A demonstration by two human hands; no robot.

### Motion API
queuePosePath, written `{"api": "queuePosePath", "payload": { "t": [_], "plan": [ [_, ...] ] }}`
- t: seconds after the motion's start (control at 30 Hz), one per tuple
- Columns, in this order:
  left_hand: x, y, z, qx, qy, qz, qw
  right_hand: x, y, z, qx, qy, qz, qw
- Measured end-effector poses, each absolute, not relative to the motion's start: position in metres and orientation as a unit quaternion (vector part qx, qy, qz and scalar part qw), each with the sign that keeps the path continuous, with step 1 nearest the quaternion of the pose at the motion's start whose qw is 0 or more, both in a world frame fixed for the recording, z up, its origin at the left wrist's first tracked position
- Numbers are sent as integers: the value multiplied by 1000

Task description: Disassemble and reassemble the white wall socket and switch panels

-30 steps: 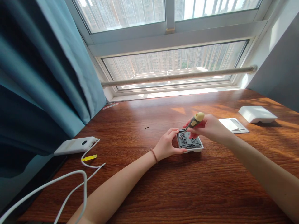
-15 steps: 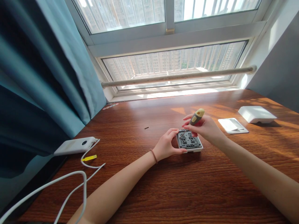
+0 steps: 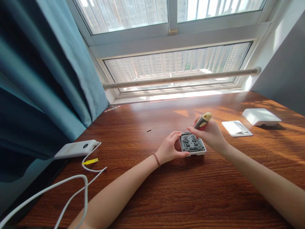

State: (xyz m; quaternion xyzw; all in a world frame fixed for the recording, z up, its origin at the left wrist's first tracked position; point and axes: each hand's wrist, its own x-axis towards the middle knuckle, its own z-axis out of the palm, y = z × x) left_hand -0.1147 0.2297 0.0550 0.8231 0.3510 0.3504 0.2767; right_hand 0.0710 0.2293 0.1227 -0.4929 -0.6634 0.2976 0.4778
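Observation:
A wall switch in a white housing lies on the wooden table, its grey inner mechanism facing up. My left hand grips its left side, fingers at the far corner and thumb along the near edge. In my right hand is a screwdriver with a grey and pale yellow handle, held tilted. Its thin shaft slants down to the left, and the tip is at the left part of the grey mechanism. Whether the tip sits in a screw is too small to tell.
Right of the hands lie a white switch cover and a white box-like piece. A small dark screw-like piece rests to the left. Further left are a white power bank, a white cable and a yellow tag.
My right hand and the screwdriver handle have tilted slightly to the right, and the fingers have curled more around the handle. The left hand and the switch stay in place.

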Motion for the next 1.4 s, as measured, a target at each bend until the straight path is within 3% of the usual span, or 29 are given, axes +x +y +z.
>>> {"api": "queuePosePath", "payload": {
  "t": [0.1, 0.23, 0.33, 0.43, 0.6, 0.67, 0.8, 0.97, 1.1, 1.27, 1.4],
  "plan": [
    [-115, 230, 55, 827, 349, 345, 275, 72, 228, 129, -454, -657, 387, 461],
    [-115, 230, 56, 831, 349, 341, 268, 83, 231, 145, -408, -641, 533, 373],
    [-115, 230, 55, 831, 348, 342, 267, 91, 233, 152, -393, -638, 570, 338],
    [-115, 230, 55, 828, 348, 349, 266, 89, 231, 151, -437, -660, 512, 334],
    [-114, 229, 54, 823, 352, 353, 273, 76, 223, 138, -540, -700, 211, 417],
    [-114, 229, 55, 821, 354, 351, 278, 71, 223, 133, -541, -690, 164, 452],
    [-114, 229, 56, 822, 352, 351, 278, 73, 227, 133, -469, -664, 341, 473],
    [-115, 230, 56, 828, 352, 346, 266, 85, 231, 149, -390, -650, 539, 367],
    [-115, 230, 56, 828, 349, 353, 260, 85, 229, 148, -420, -674, 501, 345],
    [-114, 229, 57, 827, 355, 348, 262, 71, 223, 137, -483, -699, 345, 400],
    [-114, 229, 56, 821, 355, 356, 272, 67, 223, 132, -482, -688, 328, 432]
  ]
}}
